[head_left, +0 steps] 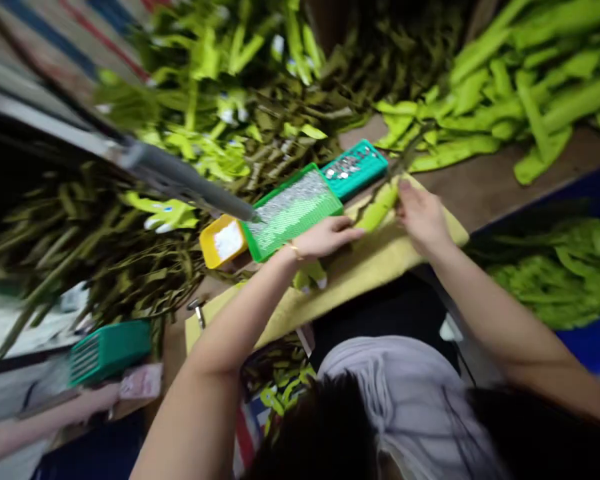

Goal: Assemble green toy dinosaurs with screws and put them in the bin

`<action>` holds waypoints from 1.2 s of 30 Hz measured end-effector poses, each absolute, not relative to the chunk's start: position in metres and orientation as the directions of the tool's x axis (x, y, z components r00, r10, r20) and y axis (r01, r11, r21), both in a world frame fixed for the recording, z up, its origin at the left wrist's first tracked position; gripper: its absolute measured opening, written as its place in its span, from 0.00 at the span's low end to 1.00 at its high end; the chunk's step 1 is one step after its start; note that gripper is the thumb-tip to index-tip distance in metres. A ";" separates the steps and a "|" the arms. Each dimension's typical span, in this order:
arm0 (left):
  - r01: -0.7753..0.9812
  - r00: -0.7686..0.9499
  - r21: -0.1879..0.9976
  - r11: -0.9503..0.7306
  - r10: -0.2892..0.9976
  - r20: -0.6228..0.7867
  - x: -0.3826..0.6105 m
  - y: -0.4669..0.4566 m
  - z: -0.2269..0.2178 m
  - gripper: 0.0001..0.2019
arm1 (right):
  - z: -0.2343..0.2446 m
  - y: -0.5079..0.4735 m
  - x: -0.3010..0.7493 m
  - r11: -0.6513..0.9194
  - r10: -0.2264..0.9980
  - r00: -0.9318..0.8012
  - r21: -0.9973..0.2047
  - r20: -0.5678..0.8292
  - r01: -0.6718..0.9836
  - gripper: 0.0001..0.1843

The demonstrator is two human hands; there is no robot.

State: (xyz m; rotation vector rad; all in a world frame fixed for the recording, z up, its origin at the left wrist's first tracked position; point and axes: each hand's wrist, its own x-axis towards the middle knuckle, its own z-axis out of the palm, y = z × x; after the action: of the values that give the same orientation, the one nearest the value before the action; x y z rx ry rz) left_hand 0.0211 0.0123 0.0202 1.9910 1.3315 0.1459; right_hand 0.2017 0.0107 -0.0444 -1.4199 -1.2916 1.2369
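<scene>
A bright yellow-green strip, apparently fabric [380, 208], with a dark olive edge along it, is stretched between my two hands. My left hand [326, 237], with a thin bracelet at the wrist, has its fingers closed on the near left end. At the other end, my right hand [421, 212] pinches the strip between thumb and fingers. Both hands are above a pale yellow mat [380, 257]. Under my left wrist lies a small yellow-green piece with white tips [311, 275]. Motion blur hides finer detail.
Beyond the mat stand a green tray [257, 248] of small silvery pieces, a teal tray [380, 160] of metal bits and a yellow tray [209, 243] holding something white. A grey rod-shaped tool [180, 177] slants over them. Green piles [545, 87] lie right; another person's arm [55, 417] is left.
</scene>
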 end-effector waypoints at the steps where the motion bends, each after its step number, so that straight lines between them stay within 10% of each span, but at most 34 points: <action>1: 0.728 0.472 0.670 -0.144 0.815 -0.337 0.013 0.014 0.014 0.19 | -0.050 0.005 0.199 -0.151 0.983 -0.078 -0.975 -0.165 0.160 0.30; 13: 0.488 0.322 0.814 0.315 0.802 -0.503 0.011 0.009 -0.002 0.23 | -0.057 -0.038 0.146 -0.210 0.972 -0.109 -0.978 -0.208 -0.012 0.23; 23: 0.834 0.306 0.539 -0.117 0.911 -0.276 -0.004 -0.036 -0.016 0.17 | -0.005 -0.017 0.186 0.022 0.965 -0.256 -0.954 -0.058 0.298 0.24; 27: 0.931 0.301 0.229 -0.286 0.953 -0.035 -0.011 -0.079 -0.024 0.22 | 0.041 0.044 0.108 0.371 0.869 -0.313 -0.923 0.384 -0.104 0.17; 31: 0.917 0.379 0.126 -0.379 0.925 0.026 -0.024 -0.094 -0.029 0.17 | 0.052 0.065 -0.006 0.269 0.658 -0.611 -0.895 0.440 -0.355 0.20; 36: 0.925 0.338 0.171 -0.341 0.940 0.042 -0.059 -0.101 -0.029 0.16 | 0.043 0.047 -0.028 0.307 0.723 -0.560 -0.915 0.403 -0.262 0.20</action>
State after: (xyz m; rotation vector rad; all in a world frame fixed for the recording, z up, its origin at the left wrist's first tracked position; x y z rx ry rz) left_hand -0.0591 -0.1008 -0.0294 2.4726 1.7310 0.2020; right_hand -0.0276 0.0475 0.0427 -0.4220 -1.6914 1.4018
